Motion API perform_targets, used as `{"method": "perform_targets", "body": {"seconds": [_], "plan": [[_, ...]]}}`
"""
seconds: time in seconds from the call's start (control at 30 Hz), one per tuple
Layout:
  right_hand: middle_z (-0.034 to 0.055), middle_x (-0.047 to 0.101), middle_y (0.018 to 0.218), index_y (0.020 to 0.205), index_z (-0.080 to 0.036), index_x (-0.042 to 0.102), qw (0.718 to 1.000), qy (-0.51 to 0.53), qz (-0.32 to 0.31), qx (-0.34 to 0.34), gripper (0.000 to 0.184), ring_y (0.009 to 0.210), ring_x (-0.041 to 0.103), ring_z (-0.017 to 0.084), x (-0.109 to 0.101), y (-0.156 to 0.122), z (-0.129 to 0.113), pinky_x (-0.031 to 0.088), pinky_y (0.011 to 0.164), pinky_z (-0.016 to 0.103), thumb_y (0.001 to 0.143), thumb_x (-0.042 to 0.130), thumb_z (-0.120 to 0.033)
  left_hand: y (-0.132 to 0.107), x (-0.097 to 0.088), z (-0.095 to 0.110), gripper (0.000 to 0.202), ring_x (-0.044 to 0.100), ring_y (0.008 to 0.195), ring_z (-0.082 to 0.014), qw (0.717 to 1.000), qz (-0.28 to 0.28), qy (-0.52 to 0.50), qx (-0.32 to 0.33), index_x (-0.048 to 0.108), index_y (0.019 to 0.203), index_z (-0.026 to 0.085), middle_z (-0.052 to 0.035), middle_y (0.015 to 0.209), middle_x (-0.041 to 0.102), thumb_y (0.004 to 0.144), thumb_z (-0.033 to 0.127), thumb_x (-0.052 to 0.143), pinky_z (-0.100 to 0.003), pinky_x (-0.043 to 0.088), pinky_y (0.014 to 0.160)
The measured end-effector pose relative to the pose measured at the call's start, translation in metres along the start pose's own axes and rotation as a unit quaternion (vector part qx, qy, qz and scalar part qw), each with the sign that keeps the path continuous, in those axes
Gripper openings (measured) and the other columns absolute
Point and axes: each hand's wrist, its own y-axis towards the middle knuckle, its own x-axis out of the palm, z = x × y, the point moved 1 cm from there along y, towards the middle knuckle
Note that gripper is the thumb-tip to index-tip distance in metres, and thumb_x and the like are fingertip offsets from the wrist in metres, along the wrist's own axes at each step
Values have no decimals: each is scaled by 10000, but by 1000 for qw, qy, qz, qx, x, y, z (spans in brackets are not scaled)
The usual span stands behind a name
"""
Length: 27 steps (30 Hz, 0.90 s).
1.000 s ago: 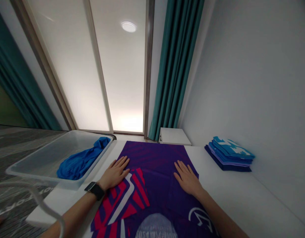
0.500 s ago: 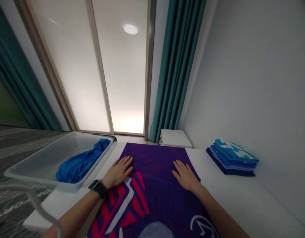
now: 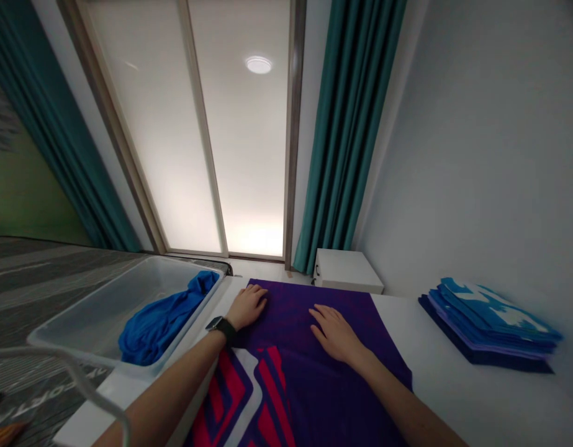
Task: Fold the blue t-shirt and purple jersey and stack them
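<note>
A purple shirt with a pink and white pattern on its left part lies spread flat across the white table. Near the far left corner of the cloth, my left hand rests palm down, fingers slightly bent and pointing right; a dark smartwatch is on that wrist. My right hand lies on the middle of the far half, open, with its fingers stretched and pointing left. Neither hand lifts any cloth. The near part of the shirt runs out of view.
A translucent plastic bin at the left holds a crumpled blue cloth. On the right of the white table, by the wall, sits a stack of folded clothes. A white cabinet stands beyond the far edge. A grey cable-like strip crosses the lower left.
My left hand has slid further away, to the shirt's far left corner. The right hand has shifted slightly left over the cloth. The view has turned a little, and the stack appears further right.
</note>
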Motion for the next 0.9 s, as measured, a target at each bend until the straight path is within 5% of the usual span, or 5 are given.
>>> {"method": "perform_targets", "body": {"seconds": [0.13, 0.3, 0.5, 0.7, 0.9], "plan": [[125, 586, 1284, 1286, -175, 588, 999, 16, 27, -20, 406, 1197, 508, 260, 2, 9, 1, 405, 1026, 424, 955, 396, -310, 31, 1, -35, 288, 563, 1080, -238, 997, 13, 12, -71, 662, 1122, 200, -91, 1099, 649, 940, 223, 439, -349, 419, 912], [112, 584, 1246, 1233, -209, 606, 995, 62, 80, -21, 355, 1171, 511, 240, 16, 8, 9, 403, 1026, 427, 954, 405, -295, 48, 15, -63, 306, 566, 1083, -248, 988, 26, 21, -153, 670, 1112, 175, -110, 1110, 650, 951, 220, 413, -362, 412, 913], [102, 580, 1252, 1230, -221, 600, 993, 76, 87, -17, 351, 1187, 498, 240, 23, 7, 12, 390, 1041, 444, 957, 394, -302, 52, 27, -74, 341, 528, 1174, -245, 986, 18, 9, -168, 643, 1183, 233, -83, 1188, 649, 959, 254, 387, -397, 356, 979], [106, 577, 1256, 1224, -213, 604, 995, 71, 75, -11, 352, 1197, 495, 244, 17, 7, 10, 386, 1046, 442, 949, 396, -285, 61, 25, -81, 325, 577, 1120, -248, 989, -16, -17, -148, 715, 1008, 270, -46, 1111, 705, 938, 390, 422, -411, 336, 984], [106, 582, 1243, 1218, -216, 607, 994, 76, 77, -9, 347, 1180, 505, 244, 16, 7, 8, 387, 1043, 436, 945, 401, -276, 64, 23, -84, 291, 618, 1059, -217, 984, -20, -42, -171, 716, 971, 253, -26, 1057, 729, 926, 361, 450, -360, 358, 950]]}}
